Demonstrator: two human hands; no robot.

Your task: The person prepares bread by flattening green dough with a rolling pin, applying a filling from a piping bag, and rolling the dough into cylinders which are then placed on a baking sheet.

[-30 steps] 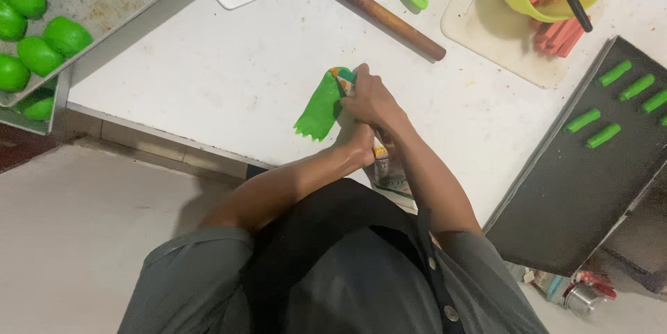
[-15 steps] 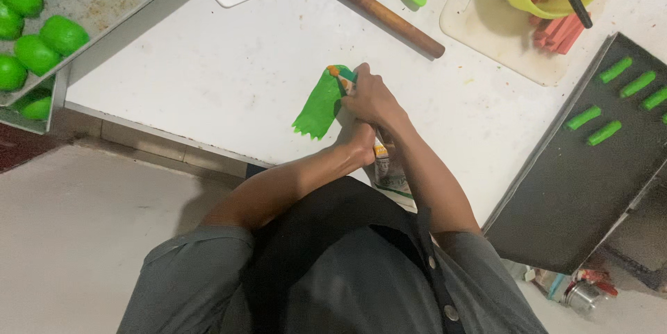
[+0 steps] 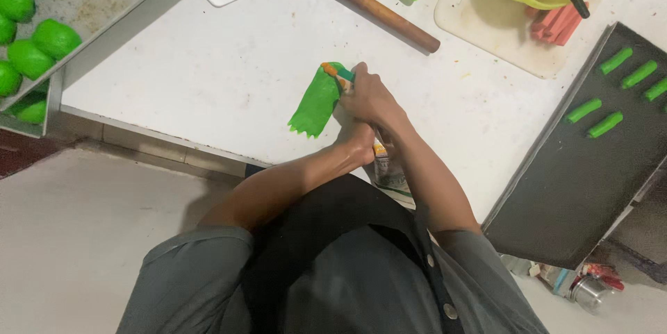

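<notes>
Head view looks straight down on a person rolling a flattened green dough sheet [image 3: 316, 103] around an orange filling stick [image 3: 332, 71] on the white tabletop [image 3: 208, 70], near its front edge. The right hand [image 3: 369, 94] is curled over the far end of the sheet, fingers pressing the rolled lip onto the filling; the left hand [image 3: 356, 141] is tucked under the right wrist, and whether it grips anything cannot be told. Both forearms meet close together, elbows drawn back toward the body. The sheet looks thin with a ragged near edge, so pressing too hard could tear it, and an uneven roll could let the filling poke out at the end. A tube-like packet [image 3: 386, 167] lies under the forearms at the front edge, and an elbow could nudge it off. The dark tray [image 3: 556, 188] with green rolls [image 3: 604, 124] overhangs the right corner.
</notes>
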